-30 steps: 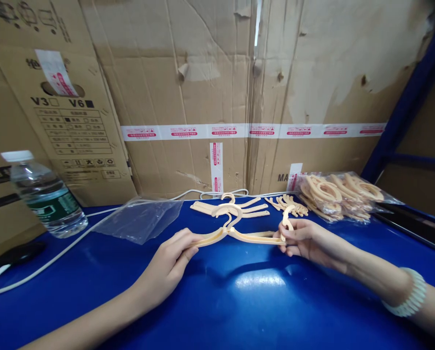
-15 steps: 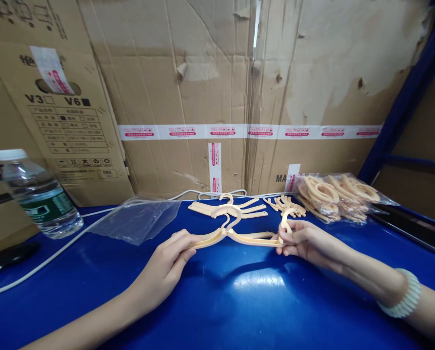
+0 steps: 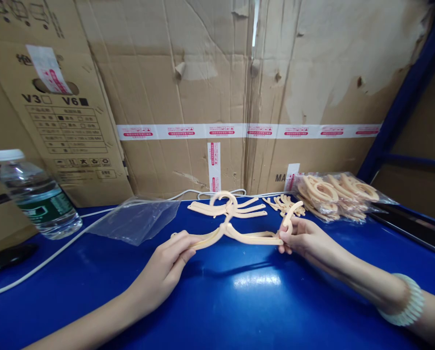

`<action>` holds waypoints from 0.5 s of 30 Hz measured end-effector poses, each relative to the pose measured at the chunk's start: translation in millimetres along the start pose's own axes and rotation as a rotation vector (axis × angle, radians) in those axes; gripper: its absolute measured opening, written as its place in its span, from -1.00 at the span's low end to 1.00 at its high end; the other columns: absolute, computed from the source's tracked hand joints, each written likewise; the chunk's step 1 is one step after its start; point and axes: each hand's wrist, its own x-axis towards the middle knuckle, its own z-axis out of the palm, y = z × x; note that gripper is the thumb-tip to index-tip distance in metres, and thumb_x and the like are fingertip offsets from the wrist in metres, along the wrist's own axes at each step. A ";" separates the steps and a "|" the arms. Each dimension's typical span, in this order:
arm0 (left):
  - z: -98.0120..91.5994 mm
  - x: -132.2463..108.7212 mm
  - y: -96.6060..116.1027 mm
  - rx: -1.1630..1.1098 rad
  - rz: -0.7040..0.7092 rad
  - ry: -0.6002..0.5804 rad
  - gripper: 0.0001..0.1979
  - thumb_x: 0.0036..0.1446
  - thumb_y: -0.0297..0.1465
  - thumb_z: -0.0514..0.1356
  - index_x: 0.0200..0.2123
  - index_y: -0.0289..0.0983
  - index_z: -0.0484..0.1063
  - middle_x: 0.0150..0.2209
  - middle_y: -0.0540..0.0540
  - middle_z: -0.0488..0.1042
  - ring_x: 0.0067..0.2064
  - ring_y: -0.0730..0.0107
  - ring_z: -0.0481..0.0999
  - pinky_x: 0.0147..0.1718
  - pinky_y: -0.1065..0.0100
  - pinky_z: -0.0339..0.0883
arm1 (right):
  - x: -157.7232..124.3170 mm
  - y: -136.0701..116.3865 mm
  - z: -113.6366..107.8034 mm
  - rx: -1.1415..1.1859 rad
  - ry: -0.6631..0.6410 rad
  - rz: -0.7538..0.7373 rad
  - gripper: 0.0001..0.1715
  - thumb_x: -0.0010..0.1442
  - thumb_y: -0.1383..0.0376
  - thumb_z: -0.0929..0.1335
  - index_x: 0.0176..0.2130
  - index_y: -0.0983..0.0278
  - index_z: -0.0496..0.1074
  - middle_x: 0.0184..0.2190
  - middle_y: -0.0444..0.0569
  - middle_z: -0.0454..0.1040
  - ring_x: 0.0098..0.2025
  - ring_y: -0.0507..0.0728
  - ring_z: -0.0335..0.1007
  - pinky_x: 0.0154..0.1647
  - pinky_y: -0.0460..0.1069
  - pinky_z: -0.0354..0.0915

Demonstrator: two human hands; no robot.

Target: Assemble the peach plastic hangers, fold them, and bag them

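Note:
A beige plastic folding clothes hanger (image 3: 252, 239) is held above the table, its hook pointing up and its two arms spread. My left hand (image 3: 173, 260) is closed around the left arm, whose tip shows partly behind the fingers. At the right tip, my right hand (image 3: 306, 241) pinches a small beige curved piece (image 3: 293, 214) standing up against the hanger's end. My fingers hide whether the two are joined. Just behind lie several more beige hangers (image 3: 206, 209), partly covered by the held one's hook. A pile of loose small curved pieces (image 3: 285, 201) is beyond my right hand.
Clear bags of beige parts (image 3: 334, 194) and a dark phone (image 3: 414, 228) lie on the blue table (image 3: 217, 306) at right. At left are an empty plastic bag (image 3: 137, 221), a water bottle (image 3: 38, 199), a black mouse (image 3: 11, 255) and a white cable. Cardboard (image 3: 184, 87) walls the back.
The hanger has turned slightly in my hands, so its hook now overlaps the hangers behind differently. The small curved piece in my right hand has tilted to the right and sits at the hanger's tip.

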 end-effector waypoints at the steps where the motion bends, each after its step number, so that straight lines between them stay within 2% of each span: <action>1: 0.1 0.5 0.6 -0.002 -0.007 0.000 -0.70 0.37 -0.35 -0.08 0.00 -0.15 0.39 -0.06 -0.07 0.48 0.03 0.20 0.41 0.11 0.18 0.16 | 0.0 1.2 0.4 -0.024 0.025 -0.033 -0.58 -0.11 0.15 0.56 -0.48 0.27 0.32 -0.60 -0.08 0.47 -0.57 0.04 0.33 -0.54 -0.07 0.17; 4: 0.7 2.0 4.2 -0.012 -0.035 0.030 -0.73 0.35 -0.32 -0.04 0.03 -0.14 0.34 -0.07 -0.06 0.49 -0.05 0.24 0.47 -0.04 0.25 0.28 | -1.2 -1.3 2.9 -0.022 0.045 -0.093 -0.58 -0.08 0.10 0.55 -0.44 0.26 0.33 -0.59 -0.09 0.44 -0.55 0.06 0.33 -0.51 -0.04 0.22; 7: 1.0 2.7 8.2 0.002 -0.054 0.064 -0.77 0.30 -0.31 0.04 0.01 -0.15 0.31 -0.25 0.01 0.51 -0.26 0.32 0.50 -0.18 0.31 0.33 | -3.1 -11.1 6.1 0.056 0.053 -0.105 -0.57 -0.07 0.10 0.56 -0.32 0.25 0.40 -0.52 -0.12 0.43 -0.49 0.08 0.37 -0.47 -0.03 0.29; 9: -0.1 2.9 9.6 0.002 -0.049 0.060 -0.82 0.31 -0.31 0.03 -0.07 -0.16 0.33 -0.34 0.05 0.48 -0.33 0.36 0.48 -0.24 0.35 0.32 | -3.1 -18.2 6.0 0.098 0.076 -0.121 -0.58 -0.06 0.11 0.56 -0.26 0.24 0.45 -0.50 -0.14 0.41 -0.49 0.06 0.33 -0.48 -0.04 0.29; 12: -4.6 3.8 7.6 -0.017 -0.035 0.052 -0.85 0.34 -0.32 0.00 -0.12 -0.16 0.34 -0.32 0.06 0.47 -0.34 0.41 0.46 -0.30 0.41 0.30 | 0.3 -25.1 -0.9 0.142 0.136 -0.147 -0.64 -0.06 0.10 0.56 -0.34 0.27 0.52 -0.52 -0.15 0.34 -0.54 0.00 0.19 -0.57 -0.09 0.21; 15: -10.8 5.4 0.9 0.041 0.010 0.065 -0.85 0.35 -0.35 0.00 -0.13 -0.18 0.34 -0.24 0.03 0.46 -0.27 0.39 0.46 -0.26 0.40 0.29 | 6.5 -26.9 -16.0 0.138 0.139 -0.153 -0.66 -0.12 0.11 0.58 -0.41 0.28 0.56 -0.44 -0.09 0.42 -0.52 -0.01 0.20 -0.55 -0.09 0.22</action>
